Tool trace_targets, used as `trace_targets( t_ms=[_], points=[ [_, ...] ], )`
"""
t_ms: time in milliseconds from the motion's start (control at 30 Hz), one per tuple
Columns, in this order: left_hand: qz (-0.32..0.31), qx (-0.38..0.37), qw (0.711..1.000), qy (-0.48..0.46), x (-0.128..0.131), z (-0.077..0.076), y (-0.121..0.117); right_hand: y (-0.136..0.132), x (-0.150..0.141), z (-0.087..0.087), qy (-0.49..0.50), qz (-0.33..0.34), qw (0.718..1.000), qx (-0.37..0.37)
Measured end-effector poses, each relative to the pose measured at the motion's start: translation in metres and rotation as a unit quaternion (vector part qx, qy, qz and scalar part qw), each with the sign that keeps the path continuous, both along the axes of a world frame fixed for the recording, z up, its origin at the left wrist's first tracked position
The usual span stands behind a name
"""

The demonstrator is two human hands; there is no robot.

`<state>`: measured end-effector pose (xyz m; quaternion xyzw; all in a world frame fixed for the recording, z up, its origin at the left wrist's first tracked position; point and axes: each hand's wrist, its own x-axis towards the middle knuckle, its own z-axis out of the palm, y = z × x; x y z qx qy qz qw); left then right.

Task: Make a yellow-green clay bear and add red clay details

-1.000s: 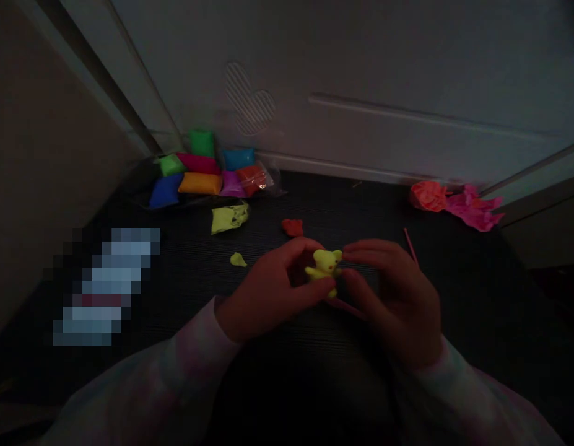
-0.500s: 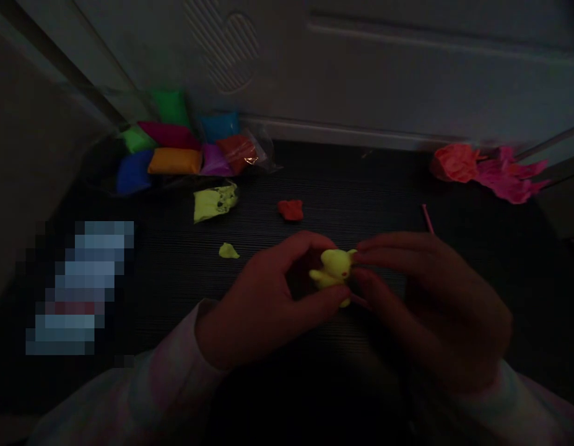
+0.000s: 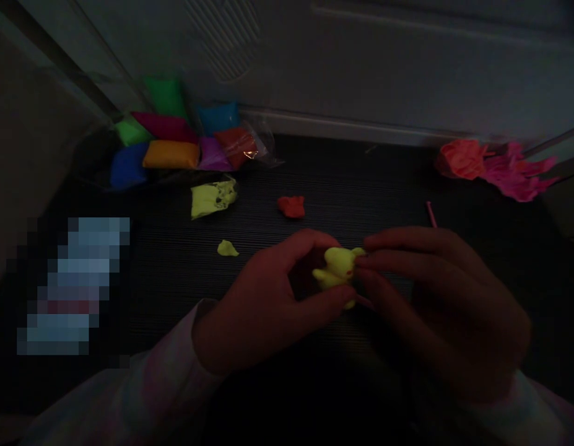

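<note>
My left hand (image 3: pixel 268 303) is wrapped round a small yellow clay figure (image 3: pixel 340 261), thumb in front and fingers behind. The figure has a rounded head, a small ear and a stubby arm, with a tiny red spot on its face. At the right side of its head, my right hand (image 3: pixel 449 303) has thumb and fingertips drawn together in a pinch. Whatever lies between those fingertips is hidden. Just below them a thin pink stick (image 3: pixel 365 301) shows in part. A red clay lump (image 3: pixel 291 207) and a yellow clay scrap (image 3: pixel 228 248) lie beyond my hands.
Coloured clay packets (image 3: pixel 170 155) sit in clear plastic at the back left, before a pale panel (image 3: pixel 361 74). An opened yellow packet (image 3: pixel 207 199) lies nearer. A blurred-out screen (image 3: pixel 77 279) is at left. Crumpled orange-pink material (image 3: pixel 463 159) and a pink rod (image 3: pixel 431 214) are at right.
My right fingertips have drawn closer together beside the figure's head, and the hand sits slightly further right. The figure stays in my left hand. The whole view has shifted a little.
</note>
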<state>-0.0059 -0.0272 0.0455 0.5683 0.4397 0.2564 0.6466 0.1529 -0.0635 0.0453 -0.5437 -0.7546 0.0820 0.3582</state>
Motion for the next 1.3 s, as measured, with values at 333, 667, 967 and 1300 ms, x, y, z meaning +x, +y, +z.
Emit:
trace_targets(
  t_ms=[333, 667, 967, 1300],
  points=[
    [-0.019, 0.017, 1.0, -0.002, -0.0005, -0.0011, -0.0003, -0.0003, 0.0, 0.0035, -0.007, 0.001, 1.0, 0.01],
    [-0.017, 0.022, 1.0, -0.005, -0.0003, -0.0002, -0.0009, -0.0015, -0.0011, 0.0026, -0.006, -0.001, 1.0, 0.009],
    [-0.018, 0.016, 1.0, -0.016, -0.0006, 0.0005, -0.0007, -0.0006, 0.0001, 0.0016, -0.012, 0.007, 1.0, 0.016],
    [-0.019, 0.024, 0.999, -0.015, -0.0001, -0.0015, -0.0012, 0.0002, -0.0005, 0.0005, -0.019, 0.004, 0.999, 0.034]
  ],
)
